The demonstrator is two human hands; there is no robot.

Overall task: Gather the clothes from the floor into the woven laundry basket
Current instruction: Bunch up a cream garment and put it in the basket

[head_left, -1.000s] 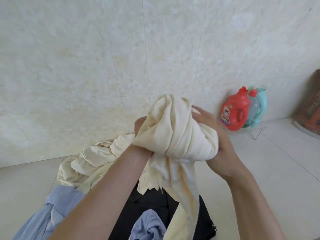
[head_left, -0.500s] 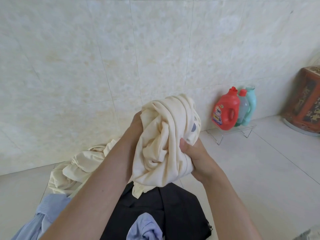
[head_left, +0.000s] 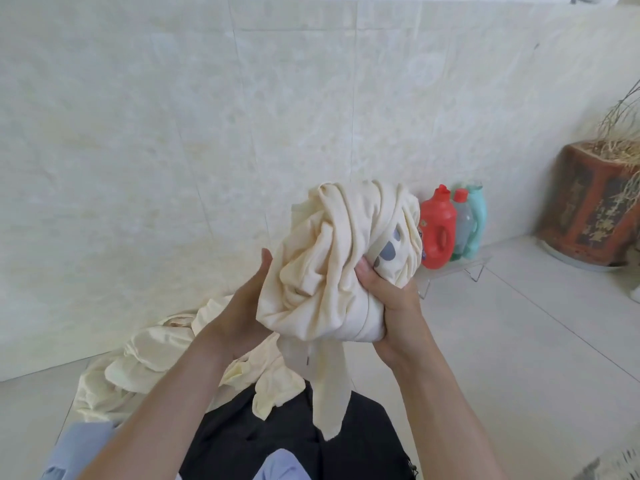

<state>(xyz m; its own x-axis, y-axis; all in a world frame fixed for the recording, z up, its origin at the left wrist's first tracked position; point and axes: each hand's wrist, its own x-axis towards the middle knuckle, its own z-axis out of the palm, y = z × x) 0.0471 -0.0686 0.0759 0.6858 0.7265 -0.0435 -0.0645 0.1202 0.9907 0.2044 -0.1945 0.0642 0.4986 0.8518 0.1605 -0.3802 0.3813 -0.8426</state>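
Both bare forearms reach up from the bottom of the view and converge on a cream garment bundle [head_left: 332, 268], held up between the two hands. The left hand [head_left: 242, 313] lies against the bundle's left side, palm turned toward it and slightly upward, fingers extended along the cloth, with one fingertip showing near the bundle's upper left edge. The right hand [head_left: 394, 303] clasps the bundle's lower right side; its thumb presses into the cloth in front, while the other fingers wrap behind, out of sight. Both wrists are bent inward toward the bundle.
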